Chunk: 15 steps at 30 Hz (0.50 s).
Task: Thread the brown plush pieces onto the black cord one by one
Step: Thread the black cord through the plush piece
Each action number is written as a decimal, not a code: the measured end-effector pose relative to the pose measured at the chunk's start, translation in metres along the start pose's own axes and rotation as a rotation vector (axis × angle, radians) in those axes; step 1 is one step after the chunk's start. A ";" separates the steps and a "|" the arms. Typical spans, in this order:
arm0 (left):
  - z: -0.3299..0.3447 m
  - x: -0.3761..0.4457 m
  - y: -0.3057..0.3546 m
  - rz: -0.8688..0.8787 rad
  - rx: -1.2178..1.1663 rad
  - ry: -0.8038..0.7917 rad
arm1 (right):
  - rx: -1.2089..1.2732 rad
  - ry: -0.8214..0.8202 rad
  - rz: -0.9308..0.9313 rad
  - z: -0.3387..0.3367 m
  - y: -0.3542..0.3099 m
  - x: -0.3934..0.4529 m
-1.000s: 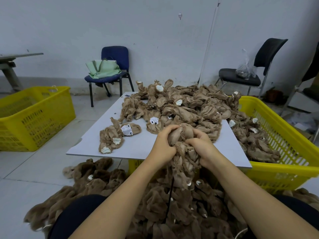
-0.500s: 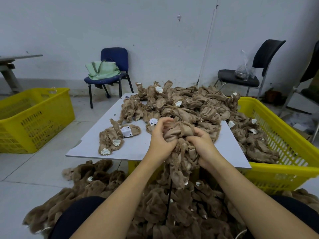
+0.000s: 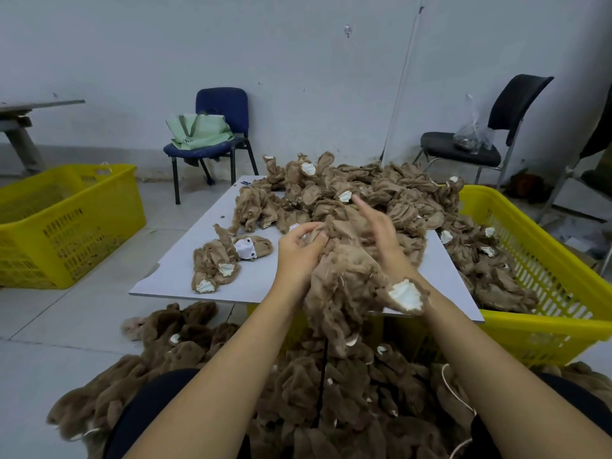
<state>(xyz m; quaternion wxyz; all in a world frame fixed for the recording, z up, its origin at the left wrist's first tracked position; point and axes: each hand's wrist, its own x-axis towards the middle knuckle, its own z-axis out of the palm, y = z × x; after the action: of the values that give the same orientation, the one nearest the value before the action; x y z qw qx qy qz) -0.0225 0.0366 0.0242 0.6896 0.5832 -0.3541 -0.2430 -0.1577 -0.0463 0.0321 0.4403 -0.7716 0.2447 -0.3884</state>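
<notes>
A bunch of brown plush pieces (image 3: 347,286) hangs in front of me over the near edge of the white board (image 3: 185,276). My left hand (image 3: 299,250) pinches the top of this bunch with curled fingers. My right hand (image 3: 376,228) is lifted beside it, fingers straight and pointing up and away, its wrist against the plush. The black cord (image 3: 323,385) runs down from under the bunch into the threaded pile on my lap (image 3: 331,409). A large heap of loose plush pieces (image 3: 357,197) covers the far half of the board.
A small clump of plush (image 3: 218,263) lies on the board's left part. A yellow basket (image 3: 536,279) with more plush stands at the right, another yellow basket (image 3: 63,223) on the floor at left. A blue chair (image 3: 215,134) and a black chair (image 3: 480,140) stand by the wall.
My right hand has let go of the bunch and opened, rising toward the heap. The bunch has spread and dropped lower, a white-lined piece now hanging by my right wrist.
</notes>
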 end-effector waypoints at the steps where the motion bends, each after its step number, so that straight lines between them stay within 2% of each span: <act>1: 0.000 0.000 0.001 -0.029 -0.014 -0.024 | -0.094 -0.007 -0.065 -0.003 0.000 -0.001; 3: 0.000 0.001 0.003 -0.098 -0.063 -0.075 | -0.270 -0.101 -0.205 -0.007 0.005 -0.002; 4: 0.000 0.001 0.004 -0.115 -0.092 -0.094 | -0.270 -0.128 -0.250 -0.008 0.004 -0.006; 5: -0.001 0.002 0.006 -0.117 -0.110 -0.104 | -0.169 -0.130 -0.214 -0.008 0.001 -0.010; 8: -0.002 0.002 0.007 -0.073 -0.091 -0.109 | -0.072 0.043 0.037 0.001 0.002 -0.012; 10: -0.004 0.000 0.010 0.002 0.001 -0.147 | -0.066 0.045 0.360 0.007 0.010 -0.009; 13: -0.006 0.001 0.007 0.051 0.116 -0.209 | 0.232 0.074 0.488 0.013 0.012 -0.003; 15: -0.004 0.000 0.004 0.021 0.187 -0.281 | 0.299 0.058 0.516 0.017 0.011 -0.003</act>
<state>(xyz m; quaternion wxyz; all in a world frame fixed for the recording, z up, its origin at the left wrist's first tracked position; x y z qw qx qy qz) -0.0196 0.0398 0.0278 0.5784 0.6013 -0.4742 -0.2811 -0.1457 -0.0418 0.0160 0.6261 -0.5992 0.3851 -0.3172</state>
